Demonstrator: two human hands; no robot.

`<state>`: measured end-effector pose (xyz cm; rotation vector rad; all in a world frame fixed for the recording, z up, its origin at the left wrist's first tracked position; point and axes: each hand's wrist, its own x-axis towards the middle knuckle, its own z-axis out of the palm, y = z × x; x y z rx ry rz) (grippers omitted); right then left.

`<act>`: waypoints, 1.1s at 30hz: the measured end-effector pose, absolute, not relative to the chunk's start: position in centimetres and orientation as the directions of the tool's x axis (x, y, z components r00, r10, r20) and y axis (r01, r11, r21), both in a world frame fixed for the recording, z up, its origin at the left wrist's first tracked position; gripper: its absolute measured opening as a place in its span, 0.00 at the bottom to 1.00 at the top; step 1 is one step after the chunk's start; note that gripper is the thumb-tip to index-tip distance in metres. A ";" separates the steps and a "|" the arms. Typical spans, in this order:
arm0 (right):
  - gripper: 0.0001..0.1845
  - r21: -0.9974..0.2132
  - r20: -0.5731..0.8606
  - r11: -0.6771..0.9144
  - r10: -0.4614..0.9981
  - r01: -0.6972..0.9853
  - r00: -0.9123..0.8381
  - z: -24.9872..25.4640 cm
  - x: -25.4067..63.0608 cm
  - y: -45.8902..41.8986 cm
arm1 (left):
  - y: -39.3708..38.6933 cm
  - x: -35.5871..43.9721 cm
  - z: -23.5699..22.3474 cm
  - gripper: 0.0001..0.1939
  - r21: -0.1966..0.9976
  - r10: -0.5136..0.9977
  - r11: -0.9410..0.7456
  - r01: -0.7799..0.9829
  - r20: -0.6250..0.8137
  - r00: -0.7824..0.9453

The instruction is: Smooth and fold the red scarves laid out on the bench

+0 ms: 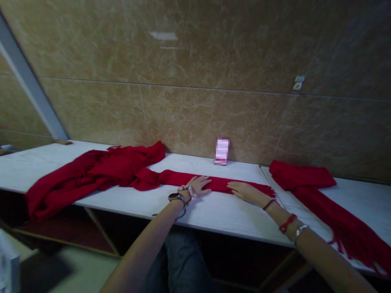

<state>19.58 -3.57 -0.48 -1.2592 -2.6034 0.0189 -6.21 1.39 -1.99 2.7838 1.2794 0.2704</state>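
Observation:
A red scarf (174, 178) lies stretched along the white tabletop, folded into a narrow strip with its fringed end to the right. My left hand (198, 186) rests flat on the strip near its middle, fingers spread. Farther right, my right hand (244, 191) lies flat on the same strip close to the fringe, its fingers extended. Leftward, the strip runs up to a loose, rumpled heap of red fabric (113, 167); whether the two are one piece I cannot tell.
Another red scarf (314, 195) lies bent on the right, its fringe hanging over the front edge. Against the tiled wall (195, 110) leans a small blurred-out screen (222, 151). Dark open shelves (67, 228) sit beneath the white tabletop (214, 211).

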 end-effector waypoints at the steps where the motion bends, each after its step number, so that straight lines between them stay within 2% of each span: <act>1: 0.20 -0.109 0.219 0.622 0.776 0.775 -0.592 -0.6 20.5 -3.7 | 1.4 -6.2 -1.9 0.27 0.130 0.761 -0.649 0.749 0.121 0.638; 6: 0.22 -0.084 0.280 0.590 0.787 0.803 -0.549 -1.0 22.4 -4.1 | 1.3 -6.2 -1.6 0.27 0.138 0.778 -0.628 0.766 0.080 0.623; 11: 0.22 -0.074 0.448 0.644 0.704 0.761 -0.551 -0.5 21.6 -4.6 | 1.2 -6.3 -1.7 0.26 0.146 0.786 -0.618 0.772 0.117 0.607; 13: 0.21 -0.060 0.425 0.670 0.688 0.740 -0.589 -0.3 21.4 -4.9 | 1.1 -6.2 -1.5 0.24 0.142 0.826 -0.563 0.814 0.113 0.552; 18: 0.23 -0.092 0.224 0.684 0.722 0.723 -0.655 -0.6 21.9 -5.3 | 0.6 -6.1 -1.1 0.23 0.116 0.923 -0.377 0.919 0.124 0.363; 21: 0.24 -0.159 0.211 0.676 0.735 0.720 -0.644 -1.0 22.9 -5.4 | 0.4 -6.2 -1.0 0.24 0.110 0.940 -0.333 0.936 0.123 0.320; 25: 0.22 -0.183 0.219 0.653 0.755 0.735 -0.618 -1.1 24.4 -6.0 | 0.4 -6.2 -1.0 0.25 0.118 0.955 -0.285 0.951 0.126 0.270; 27: 0.21 -0.179 0.232 0.652 0.755 0.736 -0.613 -0.8 24.7 -6.3 | 0.4 -6.1 -1.1 0.26 0.105 0.947 -0.298 0.949 0.154 0.281; 31: 0.17 -0.168 0.304 0.650 0.750 0.741 -0.588 0.1 23.7 -6.0 | 0.4 -6.1 -1.2 0.24 0.086 0.864 -0.493 0.866 0.169 0.475; 33: 0.18 -0.174 0.358 0.619 0.764 0.766 -0.536 0.5 22.3 -5.2 | 0.4 -6.0 -1.3 0.23 0.099 0.842 -0.535 0.839 0.144 0.520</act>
